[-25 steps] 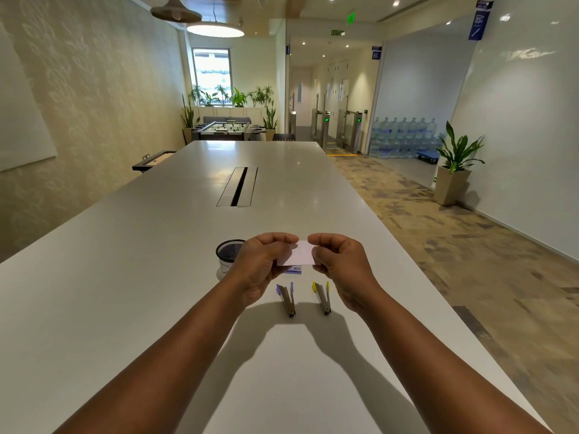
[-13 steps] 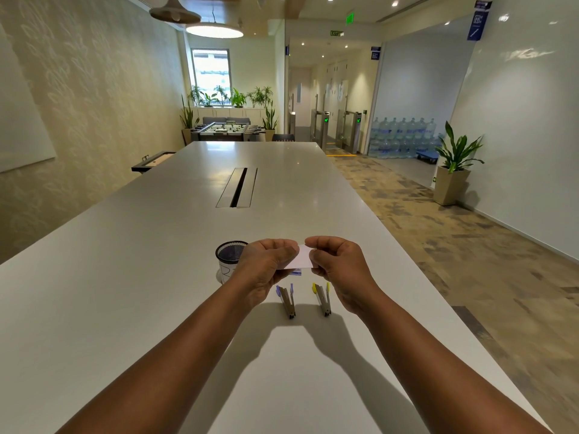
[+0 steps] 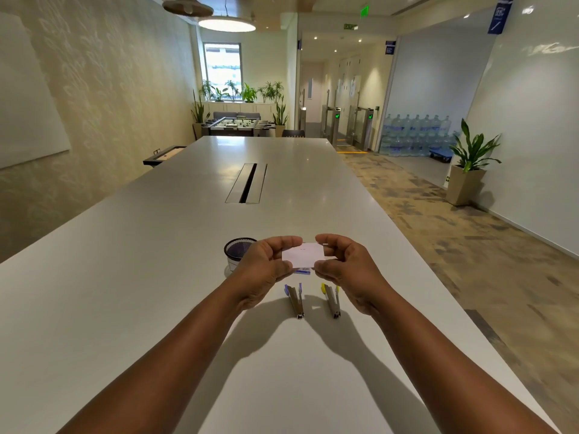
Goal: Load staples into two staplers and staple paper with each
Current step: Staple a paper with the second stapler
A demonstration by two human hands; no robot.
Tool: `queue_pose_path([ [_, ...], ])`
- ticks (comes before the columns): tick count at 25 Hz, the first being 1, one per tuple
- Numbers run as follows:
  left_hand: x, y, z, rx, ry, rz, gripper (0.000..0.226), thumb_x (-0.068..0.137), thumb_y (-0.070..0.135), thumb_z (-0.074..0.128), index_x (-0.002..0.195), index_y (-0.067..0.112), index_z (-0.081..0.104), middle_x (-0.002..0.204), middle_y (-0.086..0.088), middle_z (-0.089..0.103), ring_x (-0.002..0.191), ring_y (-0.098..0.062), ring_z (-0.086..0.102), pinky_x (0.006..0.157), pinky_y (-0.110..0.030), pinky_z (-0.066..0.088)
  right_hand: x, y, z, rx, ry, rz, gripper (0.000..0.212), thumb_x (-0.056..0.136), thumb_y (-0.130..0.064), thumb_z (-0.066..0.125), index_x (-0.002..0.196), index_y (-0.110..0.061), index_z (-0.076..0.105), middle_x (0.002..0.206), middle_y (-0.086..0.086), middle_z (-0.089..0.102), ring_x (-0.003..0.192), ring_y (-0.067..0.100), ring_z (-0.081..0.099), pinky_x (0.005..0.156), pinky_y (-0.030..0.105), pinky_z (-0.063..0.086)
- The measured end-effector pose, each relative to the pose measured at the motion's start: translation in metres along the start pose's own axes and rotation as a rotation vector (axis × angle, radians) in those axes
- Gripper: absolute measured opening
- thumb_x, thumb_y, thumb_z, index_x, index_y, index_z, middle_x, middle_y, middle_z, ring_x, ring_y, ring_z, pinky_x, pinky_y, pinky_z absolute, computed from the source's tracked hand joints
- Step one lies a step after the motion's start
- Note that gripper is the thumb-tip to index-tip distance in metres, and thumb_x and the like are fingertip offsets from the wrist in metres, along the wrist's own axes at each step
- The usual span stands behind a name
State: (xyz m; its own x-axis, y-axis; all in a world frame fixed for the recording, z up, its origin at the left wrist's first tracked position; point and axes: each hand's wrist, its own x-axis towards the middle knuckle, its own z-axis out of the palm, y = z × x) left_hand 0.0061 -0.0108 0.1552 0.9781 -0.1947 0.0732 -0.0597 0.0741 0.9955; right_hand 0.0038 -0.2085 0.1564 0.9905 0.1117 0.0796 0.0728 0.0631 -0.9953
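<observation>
Left hand and right hand each pinch one white paper slip above two opened staplers, well inside the table's right edge.

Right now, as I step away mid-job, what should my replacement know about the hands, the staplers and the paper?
Left hand and right hand each pinch one end of a small white paper, held above the table.
Blue stapler and yellow stapler lie side by side on the table below the hands, both untouched.
A small staple box peeks out under the paper; a mesh cup stands to the left.
Done: faint marks on the paper may be staples; I cannot tell.
Left: confirm both staplers are loaded and that each has stapled paper.
</observation>
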Motion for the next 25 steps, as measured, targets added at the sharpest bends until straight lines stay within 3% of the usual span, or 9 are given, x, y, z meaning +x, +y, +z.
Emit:
queue_pose_path([
  [2,-0.001,-0.005,-0.007,0.054,-0.011,0.026,0.055,0.088,-0.022,0.051,0.118,0.021,0.067,0.130,-0.008,0.067,0.112,-0.026,0.067,0.098,-0.044,0.056,0.004,0.004,0.004,0.005,0.011,0.045,0.051,0.083,0.016,0.070,0.123,-0.013,0.062,0.108,0.020,0.073,0.097,0.035,0.075,0.078,0.033,0.062],
  [5,-0.002,-0.016,-0.018,0.063,0.007,0.047,0.050,0.090,-0.010,0.063,0.127,0.023,0.063,0.132,0.004,0.065,0.110,-0.016,0.070,0.089,-0.032,0.059,0.014,0.010,0.012,-0.046,0.060,0.089,0.038,0.080,0.014,0.074,0.112,-0.006,0.065,0.090,0.024,0.074,0.086,0.037,0.076,0.073,0.034,0.064],
  [7,-0.001,-0.027,-0.024,0.144,0.136,0.048,0.048,0.092,-0.004,0.065,0.131,0.025,0.061,0.129,0.009,0.065,0.101,-0.007,0.070,0.086,-0.026,0.058,0.023,0.014,0.019,-0.112,0.073,0.049,0.022,0.082,0.013,0.072,0.098,-0.002,0.070,0.082,0.024,0.073,0.083,0.037,0.076,0.070,0.031,0.063],
  [10,-0.004,-0.050,-0.039,0.296,0.409,0.052,0.039,0.088,-0.008,0.053,0.106,0.023,0.069,0.106,0.003,0.070,0.075,-0.003,0.068,0.062,-0.012,0.052,0.041,0.017,0.033,-0.299,0.115,-0.075,0.023,0.085,0.007,0.066,0.084,-0.014,0.075,0.077,0.008,0.077,0.073,0.022,0.073,0.063,0.024,0.058],
  [12,-0.007,-0.068,-0.053,0.399,0.472,0.015,0.040,0.084,-0.011,0.048,0.085,0.023,0.070,0.091,0.000,0.070,0.069,-0.009,0.066,0.052,-0.012,0.049,0.055,0.019,0.046,-0.453,0.143,-0.173,0.022,0.087,-0.002,0.068,0.085,-0.023,0.076,0.078,-0.005,0.077,0.071,0.016,0.071,0.062,0.026,0.057],
  [14,-0.008,-0.088,-0.067,0.499,0.446,-0.059,0.040,0.083,-0.011,0.048,0.075,0.022,0.069,0.083,0.000,0.070,0.070,-0.012,0.068,0.055,-0.016,0.052,0.071,0.021,0.061,-0.545,0.135,-0.266,0.018,0.090,-0.009,0.069,0.089,-0.026,0.075,0.080,-0.012,0.075,0.073,0.009,0.070,0.066,0.025,0.056],
  [17,-0.006,-0.110,-0.081,0.585,0.383,-0.158,0.033,0.084,-0.005,0.052,0.073,0.021,0.070,0.083,0.000,0.072,0.083,-0.014,0.072,0.075,-0.031,0.058,0.097,0.029,0.086,-0.674,0.094,-0.399,0.016,0.093,-0.011,0.069,0.096,-0.023,0.079,0.082,-0.015,0.072,0.073,0.003,0.065,0.067,0.019,0.051],
  [20,0.003,-0.119,-0.087,0.668,0.319,-0.130,0.036,0.082,-0.003,0.047,0.074,0.025,0.069,0.085,0.007,0.073,0.087,-0.009,0.068,0.078,-0.024,0.055,0.122,0.041,0.101,-0.831,0.017,-0.475,0.022,0.094,-0.007,0.064,0.102,-0.020,0.080,0.096,-0.002,0.077,0.084,0.014,0.066,0.076,0.028,0.054],
  [25,0.011,-0.127,-0.096,0.766,0.296,-0.032,0.034,0.085,-0.002,0.047,0.087,0.020,0.072,0.091,0.007,0.071,0.089,-0.006,0.065,0.081,-0.023,0.054,0.142,0.062,0.112,-0.998,-0.140,-0.528,0.026,0.091,-0.006,0.061,0.102,-0.020,0.080,0.096,0.005,0.078,0.086,0.025,0.068,0.076,0.042,0.057],
])
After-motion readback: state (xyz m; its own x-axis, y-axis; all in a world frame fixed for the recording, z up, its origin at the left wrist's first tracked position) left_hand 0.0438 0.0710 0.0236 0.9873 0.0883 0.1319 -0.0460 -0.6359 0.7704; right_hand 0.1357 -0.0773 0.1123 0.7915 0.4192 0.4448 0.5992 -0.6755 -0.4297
